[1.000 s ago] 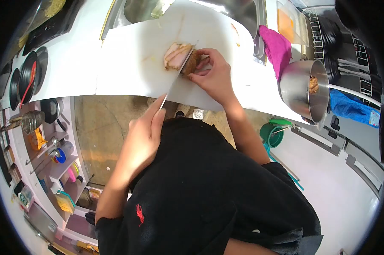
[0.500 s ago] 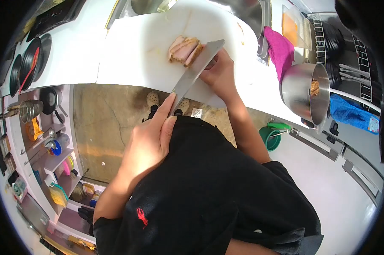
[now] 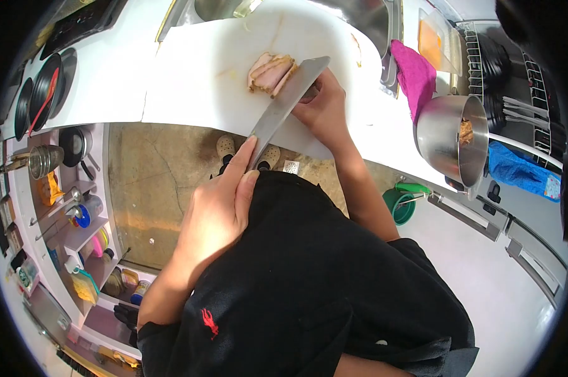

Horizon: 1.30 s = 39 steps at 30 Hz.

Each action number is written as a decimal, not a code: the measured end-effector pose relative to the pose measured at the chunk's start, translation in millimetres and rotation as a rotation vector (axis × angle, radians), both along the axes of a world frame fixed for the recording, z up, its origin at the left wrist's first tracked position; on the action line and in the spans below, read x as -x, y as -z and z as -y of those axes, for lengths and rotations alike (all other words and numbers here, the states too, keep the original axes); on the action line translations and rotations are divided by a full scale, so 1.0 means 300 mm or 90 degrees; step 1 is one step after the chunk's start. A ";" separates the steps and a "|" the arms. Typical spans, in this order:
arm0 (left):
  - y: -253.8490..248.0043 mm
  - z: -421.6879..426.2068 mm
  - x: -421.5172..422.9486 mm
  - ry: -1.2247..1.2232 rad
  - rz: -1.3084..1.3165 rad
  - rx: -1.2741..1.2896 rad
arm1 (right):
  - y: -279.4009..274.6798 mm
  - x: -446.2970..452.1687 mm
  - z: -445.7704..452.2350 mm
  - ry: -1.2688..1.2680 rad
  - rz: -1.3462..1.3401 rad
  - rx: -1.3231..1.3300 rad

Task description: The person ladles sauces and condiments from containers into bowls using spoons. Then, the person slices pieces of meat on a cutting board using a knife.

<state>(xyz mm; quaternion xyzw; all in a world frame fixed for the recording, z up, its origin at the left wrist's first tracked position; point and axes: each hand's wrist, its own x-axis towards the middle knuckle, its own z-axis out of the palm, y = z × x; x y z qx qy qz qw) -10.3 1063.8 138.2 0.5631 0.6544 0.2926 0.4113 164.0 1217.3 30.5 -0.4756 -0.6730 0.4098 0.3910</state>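
My left hand (image 3: 221,200) is wrapped round the handle of a large kitchen knife (image 3: 290,94), its index finger stretched along the blade. The blade slants up and to the right over a white cutting board (image 3: 246,100). My right hand (image 3: 325,110) is closed round a piece of meat (image 3: 310,93) just right of the blade; most of that piece is hidden by the fingers and the knife. Left of the blade lie several cut slices of pale meat (image 3: 271,72) with browned edges, leaning against one another.
Sinks (image 3: 359,16) lie behind the board. At right are a purple cloth (image 3: 413,72), a steel pot (image 3: 444,132) with brown food inside, and a dish rack (image 3: 475,56). Black pans (image 3: 45,94) stand at far left, above shelves (image 3: 89,235). A green bucket (image 3: 398,206) hangs below.
The knife blade has shifted slightly left and flatter, covering more of the gap beside the slices. My right hand stays almost in place.
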 end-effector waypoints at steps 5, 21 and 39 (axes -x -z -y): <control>-0.019 -0.008 -0.002 -0.007 -0.001 0.052 | -0.007 0.000 -0.001 -0.007 0.024 -0.027; -0.004 -0.003 0.001 0.000 -0.019 -0.003 | -0.003 0.003 0.001 0.000 0.001 -0.001; -0.012 -0.047 0.004 0.019 -0.030 0.015 | -0.027 0.006 0.004 0.005 -0.022 0.033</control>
